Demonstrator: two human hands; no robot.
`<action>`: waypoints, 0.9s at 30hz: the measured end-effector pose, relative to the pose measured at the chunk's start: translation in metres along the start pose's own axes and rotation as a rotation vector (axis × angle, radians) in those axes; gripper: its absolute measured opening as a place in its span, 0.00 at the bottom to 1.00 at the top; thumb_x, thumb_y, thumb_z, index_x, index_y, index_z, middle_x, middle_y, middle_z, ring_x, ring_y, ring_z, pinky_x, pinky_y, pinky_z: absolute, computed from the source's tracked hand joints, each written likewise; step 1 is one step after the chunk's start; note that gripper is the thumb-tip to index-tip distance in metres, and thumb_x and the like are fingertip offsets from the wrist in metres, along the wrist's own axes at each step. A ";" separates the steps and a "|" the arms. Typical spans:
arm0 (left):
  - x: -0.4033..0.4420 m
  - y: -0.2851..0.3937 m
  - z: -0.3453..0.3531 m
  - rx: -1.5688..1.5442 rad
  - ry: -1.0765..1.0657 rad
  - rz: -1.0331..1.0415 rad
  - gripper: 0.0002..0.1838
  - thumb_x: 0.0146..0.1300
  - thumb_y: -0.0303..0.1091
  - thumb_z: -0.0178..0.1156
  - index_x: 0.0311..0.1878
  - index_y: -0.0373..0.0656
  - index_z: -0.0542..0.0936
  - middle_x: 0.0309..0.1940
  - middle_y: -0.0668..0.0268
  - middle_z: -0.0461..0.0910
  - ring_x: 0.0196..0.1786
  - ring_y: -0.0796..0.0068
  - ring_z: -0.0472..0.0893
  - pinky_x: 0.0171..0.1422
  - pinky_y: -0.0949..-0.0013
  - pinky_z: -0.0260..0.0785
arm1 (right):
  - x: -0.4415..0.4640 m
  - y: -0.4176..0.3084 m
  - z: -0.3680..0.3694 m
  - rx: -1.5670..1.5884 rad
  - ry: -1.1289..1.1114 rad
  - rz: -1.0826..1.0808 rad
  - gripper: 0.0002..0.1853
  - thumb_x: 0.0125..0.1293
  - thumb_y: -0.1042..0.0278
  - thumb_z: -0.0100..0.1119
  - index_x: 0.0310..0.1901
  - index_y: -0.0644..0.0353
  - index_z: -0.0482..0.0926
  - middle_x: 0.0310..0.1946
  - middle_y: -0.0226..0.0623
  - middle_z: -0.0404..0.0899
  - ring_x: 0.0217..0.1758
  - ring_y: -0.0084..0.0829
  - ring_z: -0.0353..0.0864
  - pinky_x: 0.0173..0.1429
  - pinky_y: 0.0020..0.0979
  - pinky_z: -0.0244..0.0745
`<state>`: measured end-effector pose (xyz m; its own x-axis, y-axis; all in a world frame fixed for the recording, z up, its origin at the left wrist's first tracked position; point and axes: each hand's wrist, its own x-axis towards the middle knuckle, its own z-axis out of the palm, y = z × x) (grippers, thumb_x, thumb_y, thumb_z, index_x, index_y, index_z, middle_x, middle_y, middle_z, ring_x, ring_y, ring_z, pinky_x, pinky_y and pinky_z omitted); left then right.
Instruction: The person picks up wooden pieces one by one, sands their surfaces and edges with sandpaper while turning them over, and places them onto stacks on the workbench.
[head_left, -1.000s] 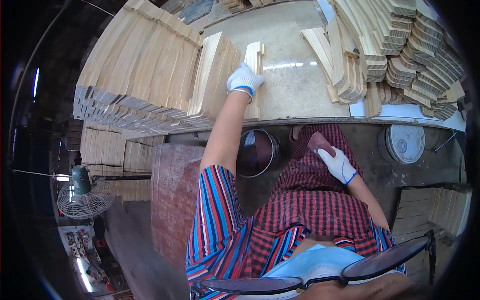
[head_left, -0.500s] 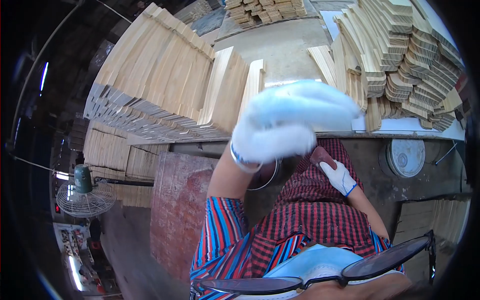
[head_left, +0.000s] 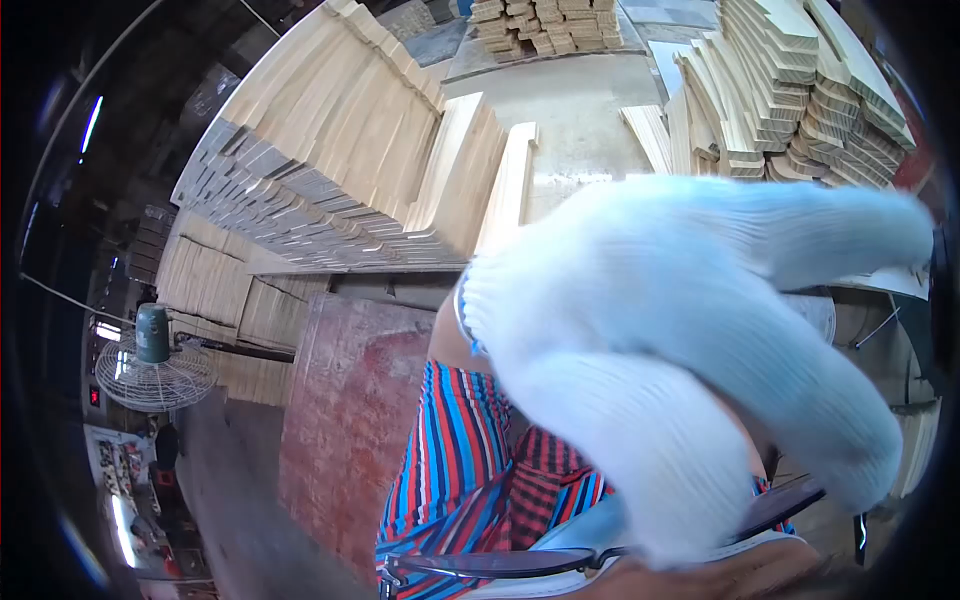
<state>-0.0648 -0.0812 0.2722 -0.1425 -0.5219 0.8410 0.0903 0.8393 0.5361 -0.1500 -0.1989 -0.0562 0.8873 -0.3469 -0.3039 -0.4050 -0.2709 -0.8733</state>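
Observation:
My left hand (head_left: 640,300), in a white knitted glove, is raised close to the camera and fills the middle and right of the view. Its fingers are spread and bent downward, with nothing seen in them. The fingertips hang in front of dark-framed glasses (head_left: 490,565) and the light blue face mask (head_left: 575,525); whether they touch cannot be told. Behind this glove my right hand is hidden, along with whatever it holds.
Stacked shaped wooden boards (head_left: 330,130) stand at the left of the bench, and more curved boards (head_left: 770,90) are piled at the right. A single board (head_left: 512,180) lies between. A reddish panel (head_left: 350,400) and a wire-caged fan (head_left: 155,375) are at lower left.
My left hand has come up toward the camera and to the right, its fingers spreading. My right hand, which held a reddish-brown block over the checked apron, is now covered.

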 end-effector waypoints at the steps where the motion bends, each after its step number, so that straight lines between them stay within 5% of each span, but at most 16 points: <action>1: 0.000 0.005 0.001 -0.007 0.028 -0.010 0.17 0.67 0.40 0.55 0.40 0.34 0.84 0.44 0.53 0.81 0.47 0.59 0.81 0.54 0.62 0.73 | 0.000 -0.002 0.001 -0.001 -0.006 0.012 0.22 0.69 0.53 0.54 0.54 0.64 0.78 0.50 0.47 0.83 0.54 0.41 0.81 0.56 0.36 0.73; 10: 0.011 0.027 0.026 -0.078 0.166 0.014 0.17 0.70 0.41 0.56 0.42 0.35 0.84 0.45 0.57 0.80 0.47 0.62 0.81 0.52 0.64 0.73 | 0.005 0.009 0.004 0.002 -0.018 -0.011 0.22 0.68 0.52 0.55 0.52 0.63 0.79 0.48 0.46 0.83 0.53 0.40 0.82 0.55 0.36 0.73; 13: 0.008 -0.007 0.019 -0.275 -0.091 0.117 0.18 0.69 0.44 0.57 0.46 0.36 0.83 0.47 0.55 0.80 0.49 0.57 0.80 0.54 0.62 0.73 | 0.005 0.010 0.003 -0.013 -0.020 -0.008 0.22 0.68 0.52 0.55 0.52 0.63 0.79 0.48 0.45 0.83 0.52 0.40 0.82 0.54 0.36 0.73; 16: -0.005 -0.036 0.019 -0.154 -0.117 0.230 0.23 0.70 0.47 0.54 0.55 0.37 0.79 0.50 0.51 0.79 0.54 0.51 0.78 0.59 0.61 0.71 | 0.002 0.011 0.003 -0.020 -0.020 -0.008 0.22 0.68 0.51 0.55 0.52 0.63 0.80 0.47 0.45 0.83 0.52 0.40 0.82 0.54 0.36 0.73; 19: -0.011 -0.049 0.012 0.667 -0.139 0.623 0.24 0.70 0.46 0.56 0.58 0.36 0.76 0.52 0.48 0.78 0.57 0.50 0.77 0.62 0.60 0.70 | 0.004 0.006 0.007 -0.019 -0.003 -0.003 0.22 0.67 0.51 0.55 0.51 0.62 0.80 0.47 0.45 0.83 0.52 0.39 0.82 0.54 0.35 0.73; 23: -0.002 -0.021 0.025 -0.015 -0.142 0.291 0.22 0.68 0.43 0.57 0.55 0.35 0.78 0.52 0.48 0.79 0.57 0.52 0.77 0.62 0.58 0.70 | 0.008 0.015 0.004 -0.041 -0.004 -0.019 0.22 0.67 0.51 0.56 0.51 0.62 0.80 0.46 0.44 0.84 0.51 0.39 0.82 0.53 0.35 0.73; 27: -0.002 -0.023 0.039 -0.244 -0.118 0.125 0.21 0.66 0.43 0.59 0.53 0.33 0.79 0.51 0.47 0.79 0.56 0.52 0.77 0.61 0.58 0.70 | 0.003 0.014 0.000 -0.032 -0.008 -0.012 0.22 0.66 0.50 0.56 0.50 0.61 0.81 0.45 0.44 0.84 0.50 0.39 0.82 0.52 0.35 0.73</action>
<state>-0.1053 -0.0936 0.2548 -0.2282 -0.3838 0.8948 0.3464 0.8269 0.4430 -0.1533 -0.2036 -0.0690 0.8940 -0.3359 -0.2966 -0.4009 -0.3038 -0.8643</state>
